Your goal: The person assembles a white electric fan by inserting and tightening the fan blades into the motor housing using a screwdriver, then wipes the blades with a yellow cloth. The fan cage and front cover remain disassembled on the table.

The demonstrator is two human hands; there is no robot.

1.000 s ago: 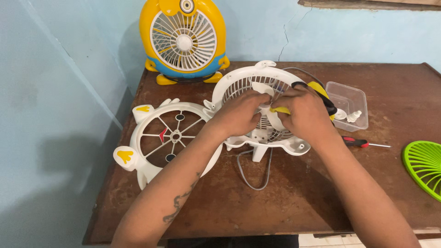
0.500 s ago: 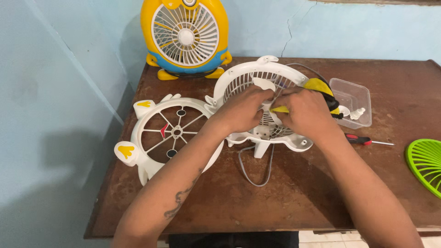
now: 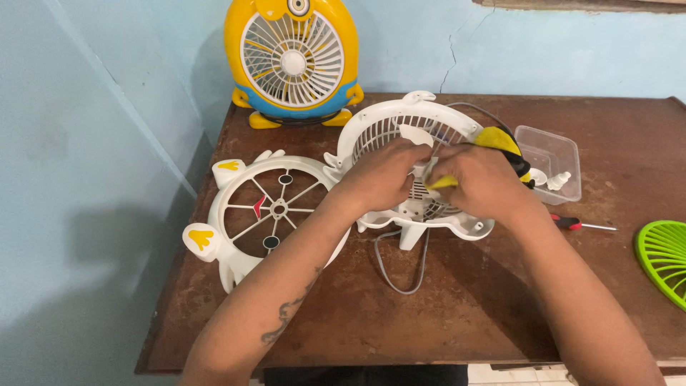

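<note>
At the far left of the tabletop [image 3: 457,314] we see a white fan frame [image 3: 268,214] with yellow feet, lying flat. Behind it, against the blue wall, a yellow fan [image 3: 293,61] stands upright. In the middle lies a white fan grille [image 3: 400,125], tilted up on its stand, with a grey cord [image 3: 389,268] under it. Our left hand [image 3: 382,175] rests on the centre of the grille, fingers curled on it. Our right hand [image 3: 482,179] is just beside, touching the left one, and is closed on a yellow tool [image 3: 500,139]. To the right we see a clear box [image 3: 550,146], a red screwdriver [image 3: 579,225] and, at the edge, a green grille [image 3: 664,257].
</note>
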